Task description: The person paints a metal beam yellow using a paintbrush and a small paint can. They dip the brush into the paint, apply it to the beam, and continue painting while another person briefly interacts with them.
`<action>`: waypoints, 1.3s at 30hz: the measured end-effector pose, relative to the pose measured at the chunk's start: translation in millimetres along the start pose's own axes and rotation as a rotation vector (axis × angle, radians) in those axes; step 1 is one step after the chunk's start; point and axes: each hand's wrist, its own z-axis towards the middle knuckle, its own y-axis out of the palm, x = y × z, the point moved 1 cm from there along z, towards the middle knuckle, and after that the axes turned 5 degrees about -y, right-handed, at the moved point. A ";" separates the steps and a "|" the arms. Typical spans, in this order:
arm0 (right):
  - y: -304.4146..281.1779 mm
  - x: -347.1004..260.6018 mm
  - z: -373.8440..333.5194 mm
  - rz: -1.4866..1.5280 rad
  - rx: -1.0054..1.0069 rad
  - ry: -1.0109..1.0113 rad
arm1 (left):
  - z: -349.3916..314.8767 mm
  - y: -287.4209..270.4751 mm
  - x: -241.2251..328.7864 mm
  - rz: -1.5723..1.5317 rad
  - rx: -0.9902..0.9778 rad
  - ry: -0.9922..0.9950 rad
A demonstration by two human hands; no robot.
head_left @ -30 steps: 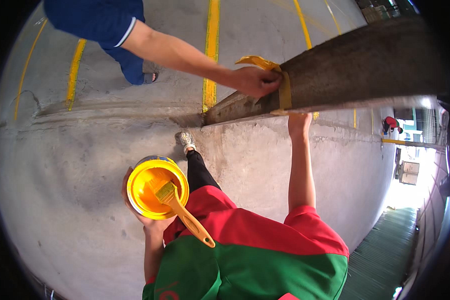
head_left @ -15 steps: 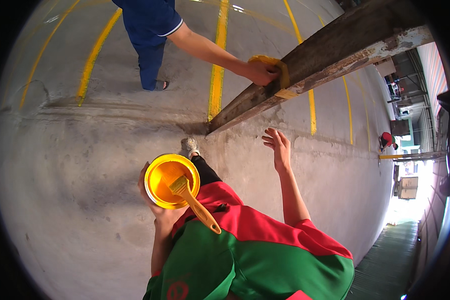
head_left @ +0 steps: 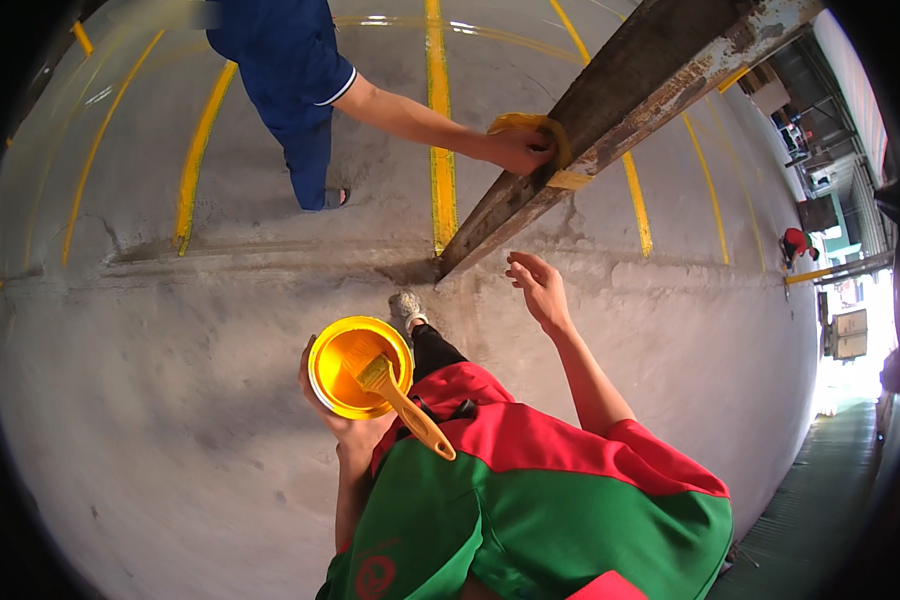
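Can [head_left: 317, 385] of yellow paint, brush [head_left: 410, 412] across rim: gripped by left hand [head_left: 358, 432], at eight o'clock from right hand [head_left: 540, 290]; the latter empty, fingers loosely bent. Grey floor [head_left: 200, 420], yellow-striped; weathered post [head_left: 625, 105] toward one o'clock; boxes [head_left: 850, 335] far off at three.

Between the right hand [head_left: 542, 290] at centre and the paint can [head_left: 361, 321] at centre-left lies open room. The brown post [head_left: 610, 110] bars the upper right (a co-worker's hand [head_left: 518, 151] crowds its left side); the brush handle [head_left: 418, 422] juts from the can toward lower centre.
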 end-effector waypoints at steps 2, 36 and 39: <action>1.1 3.1 4.5 -0.001 0.010 -0.022 | 2.0 5.1 1.2 -0.024 0.003 -0.010; -151.2 -19.9 103.6 0.313 0.131 -0.519 | -13.4 153.8 130.9 -0.158 -0.108 0.064; -163.9 -23.0 135.7 0.270 -0.095 -0.631 | -8.1 203.6 169.6 -0.287 -0.119 -0.128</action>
